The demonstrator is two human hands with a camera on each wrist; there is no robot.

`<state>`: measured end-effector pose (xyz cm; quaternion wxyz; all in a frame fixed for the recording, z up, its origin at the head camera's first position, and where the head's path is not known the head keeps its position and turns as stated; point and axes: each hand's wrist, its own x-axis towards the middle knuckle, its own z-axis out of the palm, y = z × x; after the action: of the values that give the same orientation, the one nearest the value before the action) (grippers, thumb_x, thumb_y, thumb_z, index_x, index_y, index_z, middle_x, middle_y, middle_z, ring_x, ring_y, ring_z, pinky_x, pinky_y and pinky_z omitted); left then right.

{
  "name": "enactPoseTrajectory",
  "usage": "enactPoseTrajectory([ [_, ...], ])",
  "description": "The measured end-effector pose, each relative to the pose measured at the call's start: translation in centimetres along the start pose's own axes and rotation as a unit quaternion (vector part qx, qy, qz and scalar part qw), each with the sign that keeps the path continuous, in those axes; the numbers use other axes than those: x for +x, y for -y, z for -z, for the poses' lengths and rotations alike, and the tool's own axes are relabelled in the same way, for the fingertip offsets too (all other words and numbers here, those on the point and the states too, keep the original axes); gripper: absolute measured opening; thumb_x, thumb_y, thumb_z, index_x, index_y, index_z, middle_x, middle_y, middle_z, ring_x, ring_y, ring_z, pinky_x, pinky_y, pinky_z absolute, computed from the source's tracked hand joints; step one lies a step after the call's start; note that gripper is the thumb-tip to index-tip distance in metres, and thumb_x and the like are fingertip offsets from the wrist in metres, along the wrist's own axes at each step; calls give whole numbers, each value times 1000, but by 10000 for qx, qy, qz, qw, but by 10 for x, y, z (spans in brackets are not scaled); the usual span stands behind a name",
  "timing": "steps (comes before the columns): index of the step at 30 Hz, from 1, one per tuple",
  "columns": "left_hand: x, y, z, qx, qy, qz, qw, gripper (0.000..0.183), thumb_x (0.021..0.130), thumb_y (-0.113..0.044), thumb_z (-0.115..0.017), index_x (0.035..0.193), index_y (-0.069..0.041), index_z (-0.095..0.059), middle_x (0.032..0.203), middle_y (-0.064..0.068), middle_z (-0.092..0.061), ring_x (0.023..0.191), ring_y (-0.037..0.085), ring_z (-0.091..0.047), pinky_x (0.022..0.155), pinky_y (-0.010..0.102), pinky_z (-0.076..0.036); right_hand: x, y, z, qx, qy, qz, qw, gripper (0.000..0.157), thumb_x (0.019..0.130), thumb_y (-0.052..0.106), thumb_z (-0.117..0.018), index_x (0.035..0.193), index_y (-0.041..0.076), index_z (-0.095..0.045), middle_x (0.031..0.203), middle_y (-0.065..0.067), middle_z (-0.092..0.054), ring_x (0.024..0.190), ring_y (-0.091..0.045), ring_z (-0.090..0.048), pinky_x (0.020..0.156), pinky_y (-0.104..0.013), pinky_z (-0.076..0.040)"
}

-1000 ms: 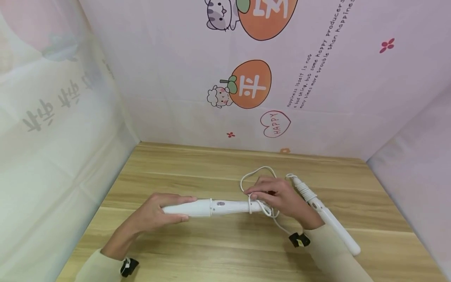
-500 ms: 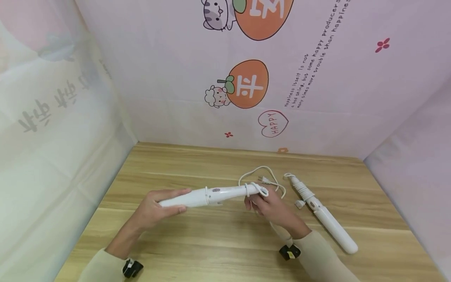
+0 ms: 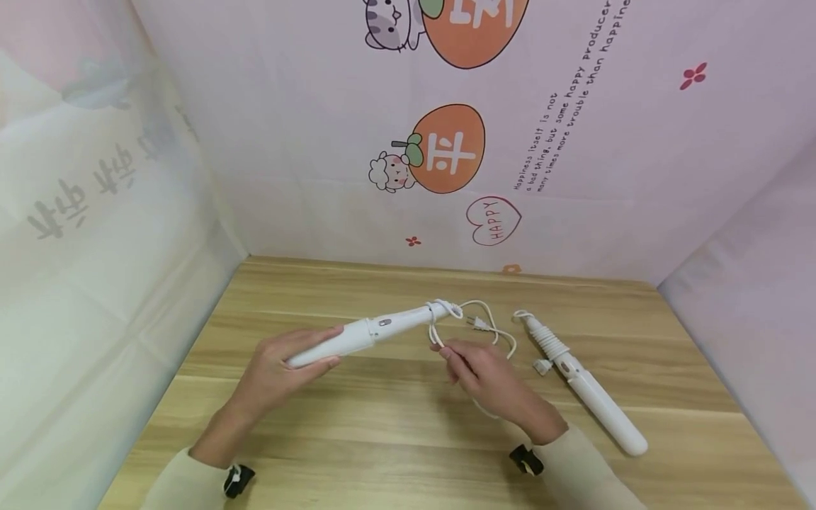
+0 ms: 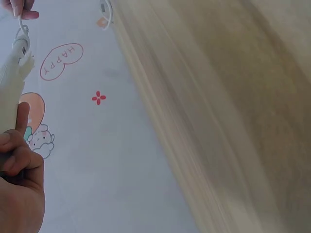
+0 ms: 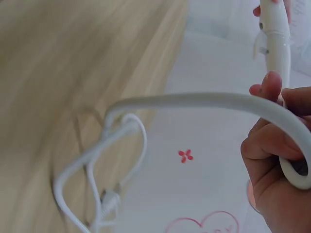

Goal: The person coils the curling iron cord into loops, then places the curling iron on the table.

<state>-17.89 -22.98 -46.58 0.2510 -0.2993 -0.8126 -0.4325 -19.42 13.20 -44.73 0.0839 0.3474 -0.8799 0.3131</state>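
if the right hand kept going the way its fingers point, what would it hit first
Probably the white cord it already pinches, then the cord end of the curling wand held by the left hand. The right hand points up-left towards it; depth is hard to judge.

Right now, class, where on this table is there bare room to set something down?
Bare wood lies along the table's far-left edge and near the front between the sleeves. It is crowded around the cord and the second curling iron at right.
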Motion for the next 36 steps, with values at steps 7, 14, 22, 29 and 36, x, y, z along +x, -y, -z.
enactPoseTrajectory([
  [7, 1, 2, 2, 516, 83, -665, 9964, 54, 77, -5, -94, 128, -15, -81, 117, 6, -83, 93, 23, -80, 79, 18, -61, 2, -2, 11, -813, -24, 728, 9940, 11, 109, 7, -64, 107, 10, -74, 78, 13, -59, 70, 4, -47, 65, -22, -49],
  [14, 1, -1, 7, 760, 620, -1058, 9895, 45, 89, -19, -91, 133, -19, -79, 114, 5, -84, 88, 20, -79, 69, 22, -60, 6, -12, 14, -1630, -689, 1995, 9638, 25, 117, 23, -53, 103, 11, -70, 87, 4, -62, 68, -5, -52, 60, -23, -51],
  [22, -3, -8, 11, 309, 1273, -752, 9885, 50, 86, -12, -92, 133, -19, -79, 112, 6, -84, 90, 15, -79, 71, 23, -62, 12, -19, 22, -1773, -793, 2464, 9495, 36, 119, 30, -45, 105, 12, -73, 96, 4, -64, 73, -6, -57, 59, -20, -50],
  [29, -8, -8, 14, -446, 1694, -302, 9841, 48, 88, -11, -91, 133, -18, -79, 123, 8, -82, 99, 16, -80, 74, 26, -64, 10, -24, 27, -1303, -136, 2061, 9697, 9, 102, 17, -76, 110, 19, -80, 102, 10, -69, 84, -3, -63, 69, -22, -55],
  [36, -7, -12, 15, -1526, 1976, 651, 9662, 43, 94, -11, -87, 136, -15, -78, 130, 13, -79, 102, 12, -77, 74, 33, -66, 12, -29, 32, -252, 429, 1736, 9836, 17, 107, 11, -69, 116, 18, -81, 103, 10, -72, 90, -2, -60, 75, -23, -54],
])
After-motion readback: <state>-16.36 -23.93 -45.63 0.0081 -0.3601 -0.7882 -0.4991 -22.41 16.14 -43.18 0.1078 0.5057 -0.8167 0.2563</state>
